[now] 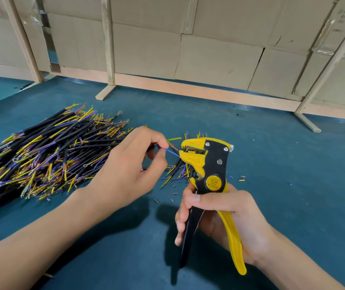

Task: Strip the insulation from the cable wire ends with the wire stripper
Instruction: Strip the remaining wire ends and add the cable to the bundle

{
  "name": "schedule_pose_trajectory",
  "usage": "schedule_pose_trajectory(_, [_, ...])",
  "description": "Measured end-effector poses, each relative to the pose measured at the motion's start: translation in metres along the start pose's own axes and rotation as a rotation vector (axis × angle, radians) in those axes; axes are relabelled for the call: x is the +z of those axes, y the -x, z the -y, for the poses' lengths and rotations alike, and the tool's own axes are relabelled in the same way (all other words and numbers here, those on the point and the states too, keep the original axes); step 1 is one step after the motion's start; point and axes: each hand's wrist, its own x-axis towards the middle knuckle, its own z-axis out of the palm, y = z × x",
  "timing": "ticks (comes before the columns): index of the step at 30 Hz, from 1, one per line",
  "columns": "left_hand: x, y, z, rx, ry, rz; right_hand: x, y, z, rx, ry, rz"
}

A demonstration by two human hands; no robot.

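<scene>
Cables (42, 155) lie heaped on the teal bench (271, 164) to my left as my right hand (226, 218) wraps the wire stripper (207, 164), handles still spread. My left hand (129, 164) pinches one blue wire (172, 152) at the tool's mouth. Best, I judge, to seat the tip squarely before squeezing.

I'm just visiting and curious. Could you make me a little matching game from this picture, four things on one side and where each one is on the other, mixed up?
Things:
1. wire stripper
2. blue wire
3. pile of cables
4. cardboard boxes

Places:
A. lying on the mat, far left
B. gripped by the right hand
C. stacked behind the wooden frame
D. pinched by the left hand, tip at the stripper's jaws

Pairs: 1-B, 2-D, 3-A, 4-C
</scene>
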Motion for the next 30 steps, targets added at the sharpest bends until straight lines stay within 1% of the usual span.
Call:
schedule_pose_trajectory(7, [-0.0022,-0.0015,-0.0016,-0.038,0.046,-0.069,0.0004,-0.0011,-0.0034,-0.018,0.030,0.002])
schedule_pose_trajectory(13, [-0.0025,-0.0012,-0.0013,-0.042,0.077,-0.042,-0.0008,-0.0026,-0.0057,-0.019,0.029,0.017])
schedule_pose_trajectory(16, [-0.0034,-0.0015,-0.0009,-0.018,0.073,-0.034,-0.0006,-0.0036,-0.0054,-0.024,0.010,0.004])
schedule_pose_trajectory(21, [-0.0006,-0.0001,-0.0015,0.072,0.042,-0.020,-0.0010,-0.0047,-0.0045,-0.012,0.004,-0.027])
schedule_pose_trajectory(30, [0.0010,-0.0018,-0.0021,0.105,-0.053,-0.020,-0.0042,-0.0042,-0.0047,0.051,0.013,-0.052])
